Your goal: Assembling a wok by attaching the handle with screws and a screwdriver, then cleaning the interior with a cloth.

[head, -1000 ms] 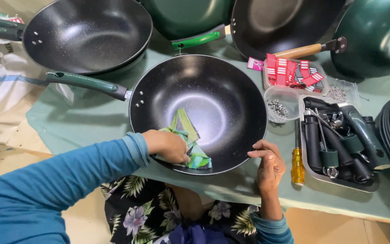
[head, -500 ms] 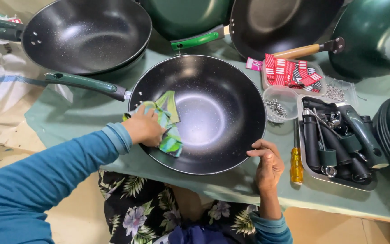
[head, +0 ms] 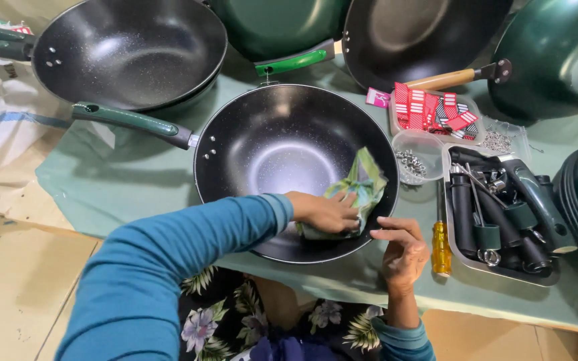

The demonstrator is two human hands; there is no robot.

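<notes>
Since the earlier frame the left hand (head: pixel 326 212) has carried the green cloth (head: pixel 352 194) from the wok's handle side to its near right wall. In the head view, its fingers press the cloth flat inside the black wok (head: pixel 282 154); the right hand (head: pixel 403 251), fingers loosely spread, steadies the near rim. Firm overlapping strokes, rim held steady, would wipe best. Around that wok: one cloth, one yellow screwdriver (head: pixel 441 249) to its right, one tray of handles (head: pixel 503 214) beyond, four other pans behind.
</notes>
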